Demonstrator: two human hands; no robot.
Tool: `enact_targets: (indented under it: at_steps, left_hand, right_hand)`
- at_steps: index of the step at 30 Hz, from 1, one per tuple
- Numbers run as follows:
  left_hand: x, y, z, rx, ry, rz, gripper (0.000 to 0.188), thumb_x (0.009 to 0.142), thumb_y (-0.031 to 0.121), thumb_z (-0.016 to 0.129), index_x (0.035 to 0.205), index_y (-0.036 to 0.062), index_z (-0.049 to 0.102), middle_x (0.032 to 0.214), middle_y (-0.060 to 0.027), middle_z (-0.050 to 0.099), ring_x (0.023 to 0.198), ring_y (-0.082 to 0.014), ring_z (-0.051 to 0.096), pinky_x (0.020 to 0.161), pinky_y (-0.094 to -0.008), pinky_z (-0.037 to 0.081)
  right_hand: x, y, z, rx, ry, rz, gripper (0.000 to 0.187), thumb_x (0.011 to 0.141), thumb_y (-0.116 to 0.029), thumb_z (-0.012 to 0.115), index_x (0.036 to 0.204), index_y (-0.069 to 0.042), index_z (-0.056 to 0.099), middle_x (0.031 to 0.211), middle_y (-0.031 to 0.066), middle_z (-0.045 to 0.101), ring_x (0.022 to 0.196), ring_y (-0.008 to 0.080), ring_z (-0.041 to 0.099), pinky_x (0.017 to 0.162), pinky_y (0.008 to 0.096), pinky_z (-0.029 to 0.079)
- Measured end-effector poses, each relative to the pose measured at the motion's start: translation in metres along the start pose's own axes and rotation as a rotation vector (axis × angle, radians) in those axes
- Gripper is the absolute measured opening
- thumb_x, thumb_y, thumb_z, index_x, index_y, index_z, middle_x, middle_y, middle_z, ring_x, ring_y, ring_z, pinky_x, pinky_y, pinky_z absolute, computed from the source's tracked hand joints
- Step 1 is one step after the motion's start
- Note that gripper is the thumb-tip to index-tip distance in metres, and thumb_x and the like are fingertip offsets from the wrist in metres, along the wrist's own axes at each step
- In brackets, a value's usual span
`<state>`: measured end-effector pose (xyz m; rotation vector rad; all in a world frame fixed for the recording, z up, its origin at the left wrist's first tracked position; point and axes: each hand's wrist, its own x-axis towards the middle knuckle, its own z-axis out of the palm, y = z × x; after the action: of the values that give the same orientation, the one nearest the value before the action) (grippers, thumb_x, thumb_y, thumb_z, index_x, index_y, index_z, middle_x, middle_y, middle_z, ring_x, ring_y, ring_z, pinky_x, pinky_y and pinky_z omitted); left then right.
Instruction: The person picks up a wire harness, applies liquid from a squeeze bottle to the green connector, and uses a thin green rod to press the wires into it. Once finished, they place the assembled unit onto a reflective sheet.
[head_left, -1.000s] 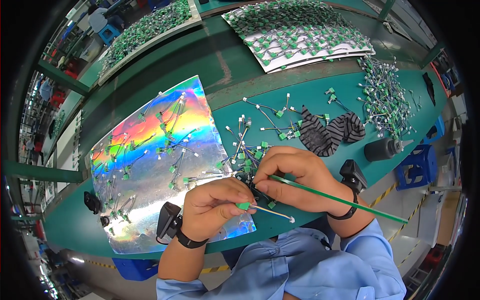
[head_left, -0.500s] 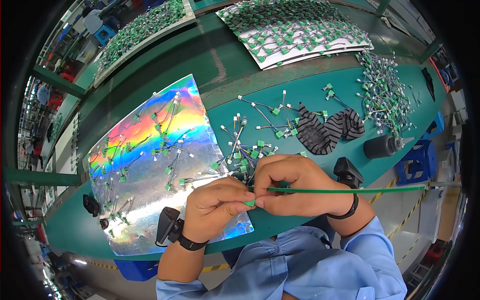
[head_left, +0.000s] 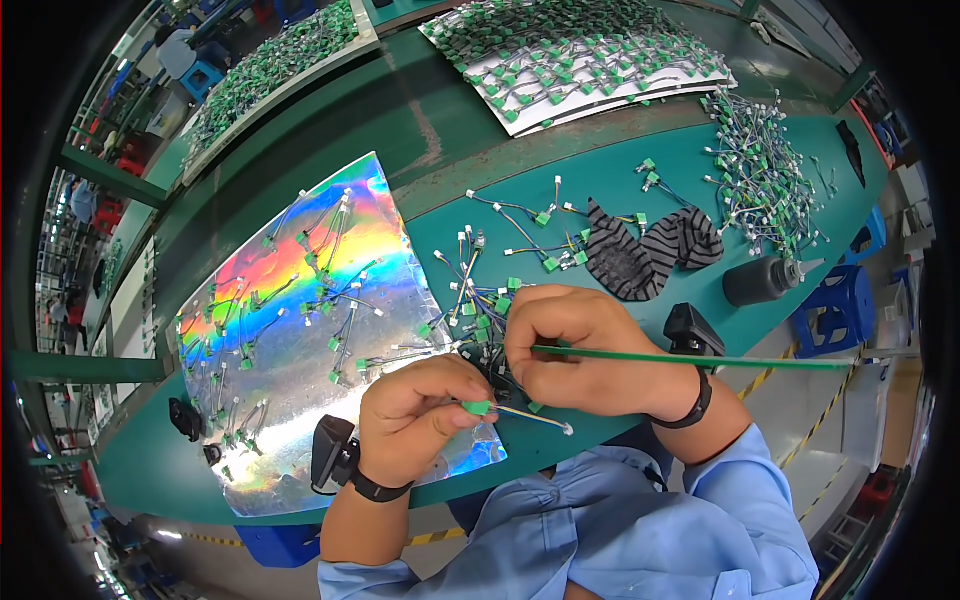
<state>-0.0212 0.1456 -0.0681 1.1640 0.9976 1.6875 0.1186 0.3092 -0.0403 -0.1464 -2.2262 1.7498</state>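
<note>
My left hand (head_left: 412,418) pinches a green connector (head_left: 479,408) between thumb and fingertips. From the connector a short wire lead (head_left: 530,414) runs out to the right and ends in a small white plug. Just up and to the right, my right hand (head_left: 585,345) is closed around a long thin green rod (head_left: 760,362) that extends right past my wrist. The rod's working end is hidden by my fingers. Beyond both hands lies a loose cluster of similar wired connectors (head_left: 488,318) on the green table mat.
To the left, a shiny rainbow-reflecting sheet (head_left: 400,300) carries scattered wired connectors. A striped grey cloth (head_left: 640,262) and a dark bottle (head_left: 760,281) sit to the right, near a heaped pile of connectors (head_left: 760,180). A loaded white board (head_left: 520,120) lies at the back.
My hands have drawn apart, the left shifting slightly left with the connector. Its wires and white plug now show. My right hand has risen slightly, still holding the rod.
</note>
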Motion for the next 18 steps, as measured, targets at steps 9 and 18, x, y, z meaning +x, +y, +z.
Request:
enact_targets:
  at_steps: [9,18]
  left_hand:
    - [-0.003,0.001,0.004,-0.29,0.105,-0.197,0.024,0.088,0.01,0.061,0.107,-0.0015,0.051,0.093,-0.0148,0.062,0.083,-0.0245,0.063,0.072,-0.0352,0.051]
    - [-0.005,-0.001,0.003,-0.361,0.051,-0.168,0.023,0.092,0.004,0.053,0.113,-0.0039,0.049,0.101,-0.0148,0.062,0.091,-0.021,0.063,0.078,-0.0317,0.051]
  right_hand:
    - [-0.007,-0.011,0.008,0.477,0.136,0.077,0.002,0.085,-0.002,0.057,0.085,-0.002,0.059,0.075,0.0024,0.059,0.066,0.01,0.053,0.055,0.0267,0.041]
    - [-0.009,-0.002,0.003,0.395,-0.071,-0.101,0.014,0.079,0.006,0.06,0.09,0.0,0.057,0.084,0.0109,0.061,0.074,0.0184,0.059,0.065,0.0296,0.045]
